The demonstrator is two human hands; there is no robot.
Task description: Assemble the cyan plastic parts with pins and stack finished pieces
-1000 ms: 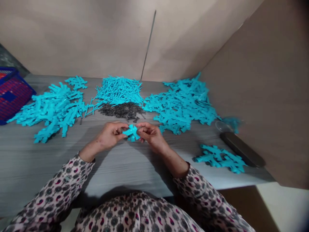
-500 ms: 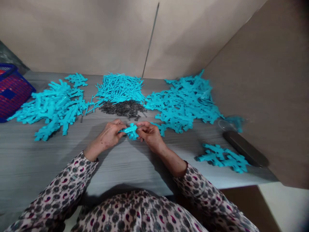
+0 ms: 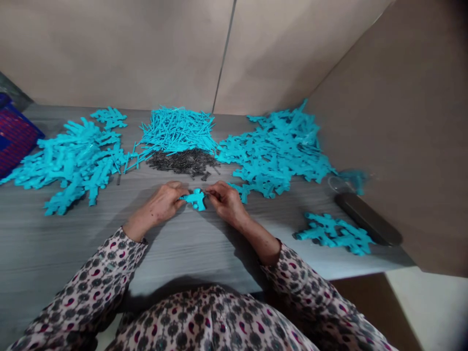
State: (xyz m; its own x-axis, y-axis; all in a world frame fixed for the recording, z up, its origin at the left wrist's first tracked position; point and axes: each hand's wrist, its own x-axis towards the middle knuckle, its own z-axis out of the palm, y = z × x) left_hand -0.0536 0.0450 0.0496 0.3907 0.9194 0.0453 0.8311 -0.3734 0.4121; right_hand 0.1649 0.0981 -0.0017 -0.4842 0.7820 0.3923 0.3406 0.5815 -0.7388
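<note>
My left hand (image 3: 166, 202) pinches the left end of a turquoise plastic toy gun (image 3: 197, 200), held low over the middle of the table. My right hand (image 3: 226, 202) has thumb and fingers closed together at the toy's right end; whatever lies between these fingertips is too small to make out. Just beyond my hands is a heap of small dark pins (image 3: 186, 162). Behind it lies a pile of thin turquoise sticks (image 3: 179, 127).
Turquoise gun-shaped pieces form a heap at the left (image 3: 73, 156) and another heap at the right (image 3: 281, 151). Nearer on the right are a few dark-tipped toy guns (image 3: 334, 234), beside a dark elongated case (image 3: 367, 219). A blue-red basket (image 3: 18, 136) stands far left.
The toy gun has turned slightly and shows more of its flat side. My right fingertips have drawn back a little to its right end. The view has shifted a bit.
</note>
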